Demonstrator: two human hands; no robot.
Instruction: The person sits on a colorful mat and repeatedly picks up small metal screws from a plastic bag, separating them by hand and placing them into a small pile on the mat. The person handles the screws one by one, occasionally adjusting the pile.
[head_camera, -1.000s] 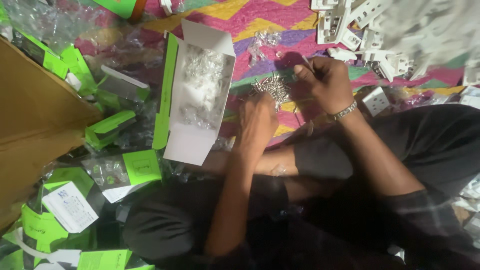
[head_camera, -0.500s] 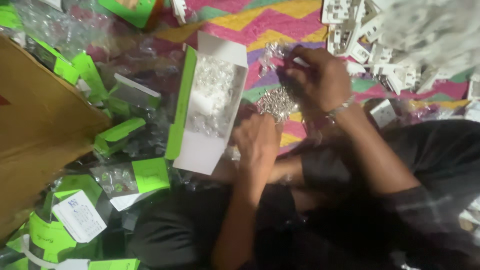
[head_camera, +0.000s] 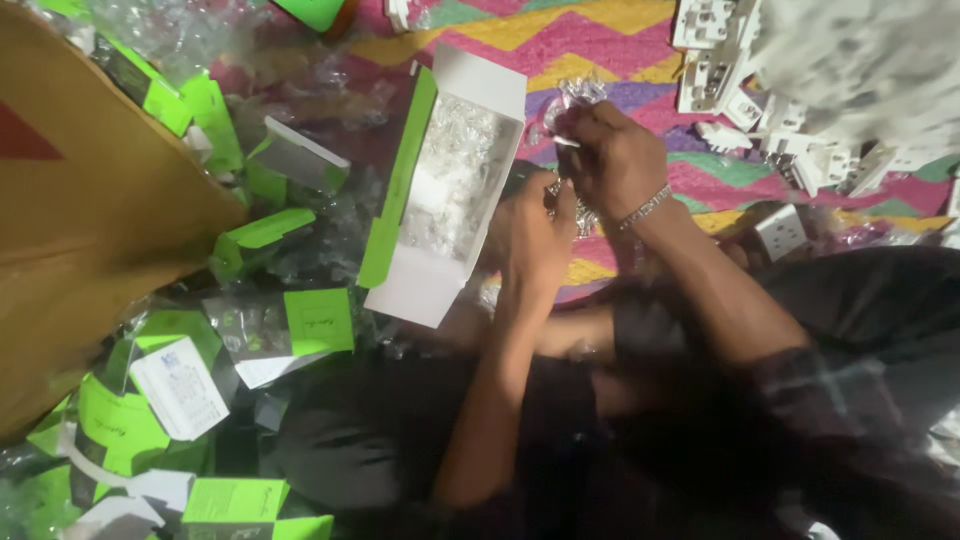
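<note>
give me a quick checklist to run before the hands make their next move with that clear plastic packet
1. Both hands on the clear plastic packet: ok; right hand pinches it from above, left hand meets it from below.
2. Open white and green box within reach: ok; it lies just beside the left hand, flaps open.
3. Room left in the box: cannot tell; it holds clear glinting pieces, too blurred to judge the fill.
4. Packet open or sealed: cannot tell; the fingers cover it.
5. White switch sockets apart from the hands: ok; they lie further off on the patterned mat.
</note>
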